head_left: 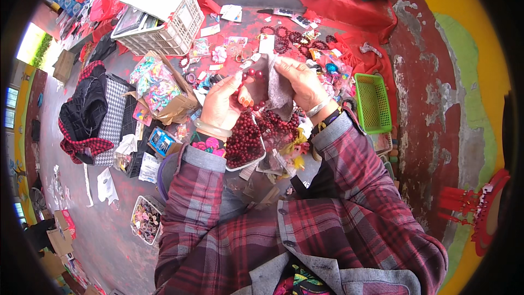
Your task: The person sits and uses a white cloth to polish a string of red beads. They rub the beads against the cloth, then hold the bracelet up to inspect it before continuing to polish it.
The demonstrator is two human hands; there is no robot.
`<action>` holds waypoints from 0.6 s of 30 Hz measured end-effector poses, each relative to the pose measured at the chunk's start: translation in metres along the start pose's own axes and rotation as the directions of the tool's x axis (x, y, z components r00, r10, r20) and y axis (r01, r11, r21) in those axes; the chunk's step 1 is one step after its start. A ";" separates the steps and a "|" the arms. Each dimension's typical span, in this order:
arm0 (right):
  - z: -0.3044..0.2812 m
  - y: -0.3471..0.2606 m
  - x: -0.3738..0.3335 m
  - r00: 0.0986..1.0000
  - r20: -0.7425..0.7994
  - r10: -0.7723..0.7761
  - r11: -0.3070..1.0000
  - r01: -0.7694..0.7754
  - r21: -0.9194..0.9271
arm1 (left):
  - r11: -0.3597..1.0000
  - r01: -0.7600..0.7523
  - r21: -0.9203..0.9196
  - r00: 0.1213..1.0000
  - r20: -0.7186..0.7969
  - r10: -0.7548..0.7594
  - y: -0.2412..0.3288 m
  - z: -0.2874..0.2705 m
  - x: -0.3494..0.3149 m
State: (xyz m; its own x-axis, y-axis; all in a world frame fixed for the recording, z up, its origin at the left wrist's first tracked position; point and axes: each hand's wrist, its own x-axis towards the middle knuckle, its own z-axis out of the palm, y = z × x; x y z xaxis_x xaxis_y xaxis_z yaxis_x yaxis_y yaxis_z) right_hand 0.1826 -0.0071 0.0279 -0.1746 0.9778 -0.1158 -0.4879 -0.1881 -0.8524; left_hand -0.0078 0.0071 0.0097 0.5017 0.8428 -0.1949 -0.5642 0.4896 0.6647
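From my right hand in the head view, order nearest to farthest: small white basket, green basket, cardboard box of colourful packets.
1. Green basket, right of your right hand.
2. Cardboard box of colourful packets, well to the left.
3. Small white basket, farthest off, lower left.

At centre, a string of beads (251, 72) is in the left hand (221, 101), and just right of it a cloth (281, 97) is in the right hand (304, 83). Below them, beads (243, 139) fill a tray (248, 165). Beyond the hands lie beaded bracelets (283, 40). To the right is a mesh basket (374, 106). To the left, a cardboard box (183, 99) holds packets (158, 82); a jacket (84, 110) lies farther left. Far left, a board (155, 3) rests on a crate (179, 34); near left, trinkets (146, 218) fill a small basket (156, 204).
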 end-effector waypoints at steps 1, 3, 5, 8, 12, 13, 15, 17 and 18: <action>0.007 -0.011 -0.007 0.989 0.143 0.033 0.999 -0.034 0.008 | 1.000 0.000 -0.005 1.000 0.014 0.000 0.000 -0.001 0.000; 0.006 0.002 -0.004 0.993 0.111 0.038 0.997 -0.030 -0.074 | 1.000 0.011 -0.026 0.999 0.050 -0.009 -0.001 -0.001 0.000; 0.005 0.007 -0.003 0.997 0.075 0.010 0.985 0.003 -0.171 | 0.998 0.033 -0.058 0.995 0.092 -0.027 -0.005 0.000 0.001; 0.006 0.008 -0.003 0.996 0.085 -0.018 0.992 0.028 -0.124 | 0.999 0.048 0.019 0.996 0.080 -0.050 -0.004 0.007 -0.002; 0.010 0.003 -0.006 0.994 0.108 -0.011 0.999 0.016 -0.047 | 0.989 0.015 0.146 0.999 0.043 -0.022 -0.004 0.015 -0.003; 0.013 0.001 -0.007 0.989 0.148 -0.025 1.000 0.026 0.000 | 0.982 0.032 0.186 0.998 0.043 -0.040 -0.004 0.013 -0.003; 0.014 0.001 -0.008 0.985 0.172 -0.033 0.999 0.031 0.018 | 0.965 0.033 0.262 0.998 0.045 -0.047 -0.007 0.010 -0.002; 0.012 0.004 -0.007 0.990 0.142 -0.018 0.999 0.024 -0.043 | 0.943 0.003 0.333 0.998 0.053 -0.022 -0.013 0.007 0.001; 0.009 0.005 -0.005 0.993 0.116 -0.005 0.995 0.016 -0.100 | 0.952 0.020 0.306 0.998 0.043 -0.035 -0.013 0.007 0.001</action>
State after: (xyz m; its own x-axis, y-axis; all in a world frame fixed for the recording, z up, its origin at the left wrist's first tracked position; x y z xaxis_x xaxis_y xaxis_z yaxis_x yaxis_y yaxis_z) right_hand 0.1734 -0.0142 0.0287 -0.2703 0.9614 -0.0518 -0.4031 -0.1619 -0.9007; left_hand 0.0044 -0.0002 0.0058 0.5491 0.8146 -0.1867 -0.3263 0.4146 0.8495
